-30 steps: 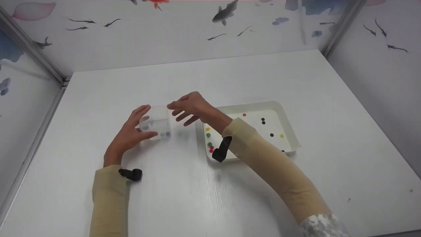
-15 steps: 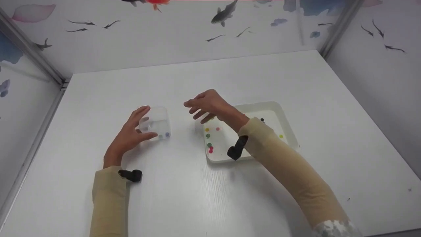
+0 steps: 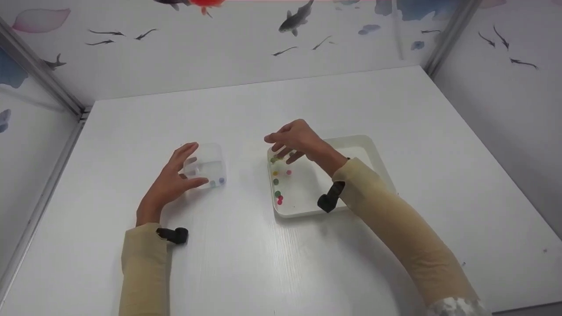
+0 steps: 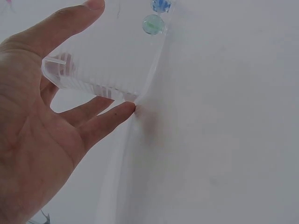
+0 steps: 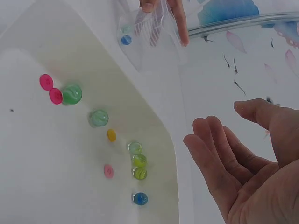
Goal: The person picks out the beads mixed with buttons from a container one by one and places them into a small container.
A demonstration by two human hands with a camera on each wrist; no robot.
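My left hand (image 3: 169, 184) holds a clear plastic box (image 3: 211, 169) on the table, thumb on the near side and fingers on the far side. Inside the box lie a green marble (image 4: 153, 24) and a blue marble (image 4: 160, 5). My right hand (image 3: 298, 139) hovers over the left end of a white tray (image 3: 366, 142), its fingers loosely bent and nothing between them in the right wrist view. Along the tray's left wall are several marbles, among them a large green marble (image 5: 72, 94) and a blue marble (image 5: 140, 199), with pink buttons (image 5: 46, 82) and a yellow button (image 5: 111, 135).
The white table (image 3: 237, 263) bears the box on the left and the tray on the right. My right forearm (image 3: 395, 219) covers much of the tray's right side. White walls (image 3: 197, 52) with painted fish enclose the table at the back and sides.
From beside the clear box, my right hand has moved right to above the tray's left end. The left hand and the box stay in place.
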